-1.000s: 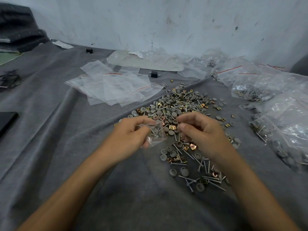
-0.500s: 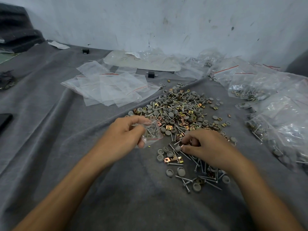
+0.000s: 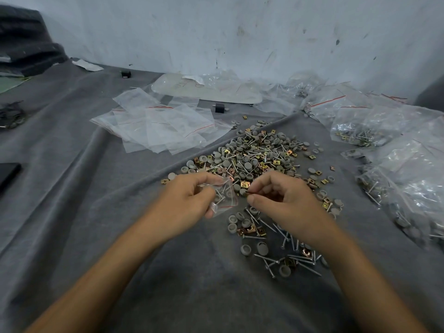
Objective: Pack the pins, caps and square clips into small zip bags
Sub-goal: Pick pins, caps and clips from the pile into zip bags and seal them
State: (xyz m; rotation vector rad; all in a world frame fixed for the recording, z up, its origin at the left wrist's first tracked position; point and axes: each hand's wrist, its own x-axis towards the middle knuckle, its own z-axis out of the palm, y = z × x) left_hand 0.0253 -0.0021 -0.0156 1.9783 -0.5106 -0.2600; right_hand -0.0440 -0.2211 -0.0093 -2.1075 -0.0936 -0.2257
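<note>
Clear zip bag (image 3: 229, 204), pins (image 3: 219, 197) inside: gripped in curled left hand (image 3: 185, 204), beside the pile (image 3: 254, 155); right hand (image 3: 286, 200) pinches one small piece (image 3: 249, 193) (kind unclear), now raised off the pile to the bag.

Both forearms were extended forward; the left grip (image 3: 189, 203) and right grip (image 3: 286, 200) were curled into fingertip pinches, held near each other.

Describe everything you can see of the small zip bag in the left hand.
The small zip bag is thin clear plastic, crumpled, with a fine red line near its lower edge. A few metal pins show through it. The left hand pinches its left side, holding it over the grey cloth. The right hand pinches a small dark piece just beside it; contact cannot be told.
</note>
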